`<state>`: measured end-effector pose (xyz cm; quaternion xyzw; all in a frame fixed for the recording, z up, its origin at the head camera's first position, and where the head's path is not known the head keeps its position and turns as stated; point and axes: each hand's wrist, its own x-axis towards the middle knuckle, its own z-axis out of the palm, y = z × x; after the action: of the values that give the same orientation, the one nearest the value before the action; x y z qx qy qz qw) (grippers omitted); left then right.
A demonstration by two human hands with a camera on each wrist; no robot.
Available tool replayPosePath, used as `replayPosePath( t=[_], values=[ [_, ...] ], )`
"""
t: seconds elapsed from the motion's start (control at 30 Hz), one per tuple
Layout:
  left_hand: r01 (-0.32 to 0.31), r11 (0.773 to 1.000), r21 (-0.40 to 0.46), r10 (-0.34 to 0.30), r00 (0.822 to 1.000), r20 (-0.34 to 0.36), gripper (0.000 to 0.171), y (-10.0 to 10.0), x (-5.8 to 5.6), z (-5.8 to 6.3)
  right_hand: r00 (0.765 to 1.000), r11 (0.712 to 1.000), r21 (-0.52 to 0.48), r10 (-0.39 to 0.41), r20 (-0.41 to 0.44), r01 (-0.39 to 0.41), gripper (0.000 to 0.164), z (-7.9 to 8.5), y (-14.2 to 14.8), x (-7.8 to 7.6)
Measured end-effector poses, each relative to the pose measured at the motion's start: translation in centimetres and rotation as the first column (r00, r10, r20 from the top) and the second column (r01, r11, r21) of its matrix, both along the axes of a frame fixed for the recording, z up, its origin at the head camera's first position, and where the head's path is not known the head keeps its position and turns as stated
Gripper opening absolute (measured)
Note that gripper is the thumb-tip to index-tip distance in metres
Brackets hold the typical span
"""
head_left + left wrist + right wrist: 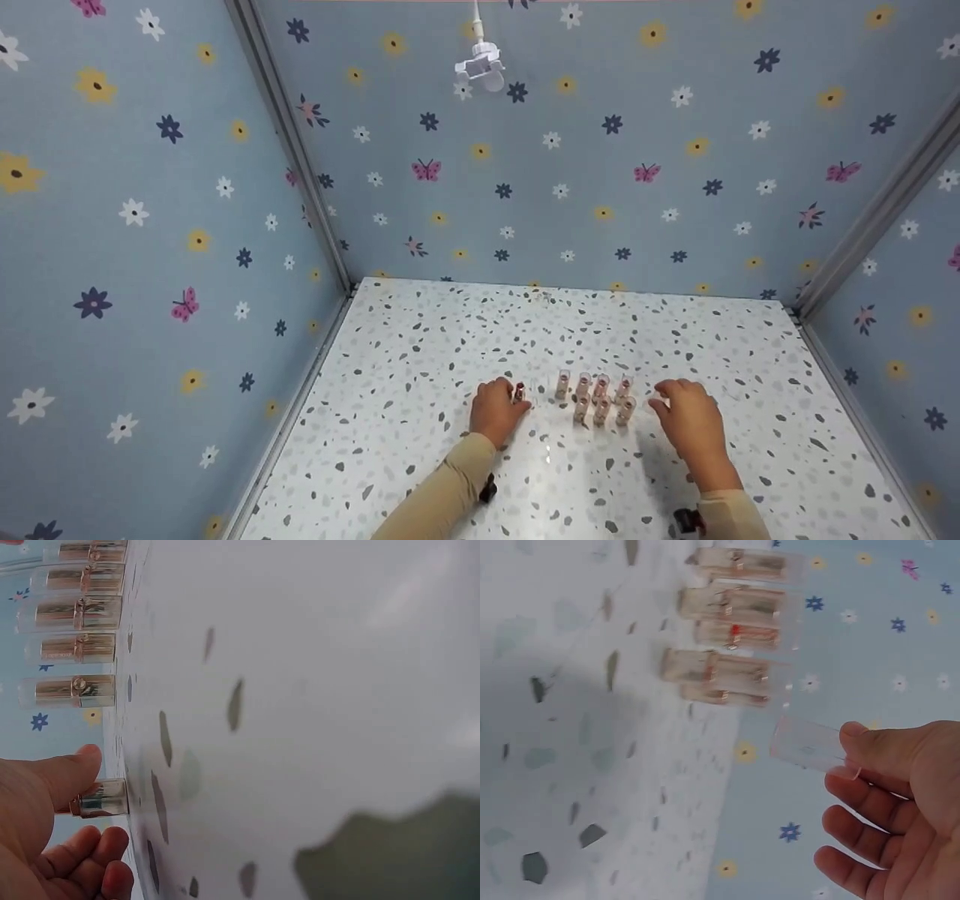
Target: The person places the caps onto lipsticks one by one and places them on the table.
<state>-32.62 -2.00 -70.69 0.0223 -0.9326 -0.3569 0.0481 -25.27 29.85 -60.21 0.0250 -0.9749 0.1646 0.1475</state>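
At the left of the group, my left hand (497,412) holds a lipstick (519,391) upright at the table, its dark red tip showing. In the left wrist view, the thumb and curled fingers stand around the lipstick's shiny base (105,797); its upper part is hidden behind the thumb. On the other side, my right hand (691,421) is raised near the group. Its thumb and forefinger pinch a clear lipstick cap (808,744), which looks hollow; the other fingers are loosely bent. Between the hands stand several capped lipsticks (601,411) in two short rows.
The table (420,337) is white with grey speckles. Flowered blue panels (540,150) close it in at the back and both sides, with metal posts at the corners. A white fixture (481,64) hangs above the back of the table.
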Motion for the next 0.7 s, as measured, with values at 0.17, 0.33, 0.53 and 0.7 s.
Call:
replayPosePath(
  t=[0.17,0.33,0.53,0.7],
  values=[
    [0.019,1.000,0.023,-0.019,1.000,-0.002,0.029,0.0,-0.2,-0.3,0.992,0.998,-0.014,0.065,-0.109,-0.067,0.025,1.8,-1.3,0.8],
    [0.033,0.999,0.043,-0.033,0.999,-0.011,0.022,-0.2,-0.3,-0.4,0.955,0.985,0.010,0.169,-0.242,-0.171,0.027,3.4,-3.0,1.4],
    [0.068,0.997,0.040,-0.066,0.996,-0.059,0.016,0.0,0.2,0.1,0.912,0.965,0.032,0.255,-0.320,-0.259,0.029,5.0,-4.6,1.7],
    [0.148,0.988,0.035,-0.144,0.985,-0.090,0.010,0.7,1.4,1.2,0.901,0.951,0.020,0.298,-0.315,-0.307,0.027,5.5,-5.8,1.6]
  ],
)
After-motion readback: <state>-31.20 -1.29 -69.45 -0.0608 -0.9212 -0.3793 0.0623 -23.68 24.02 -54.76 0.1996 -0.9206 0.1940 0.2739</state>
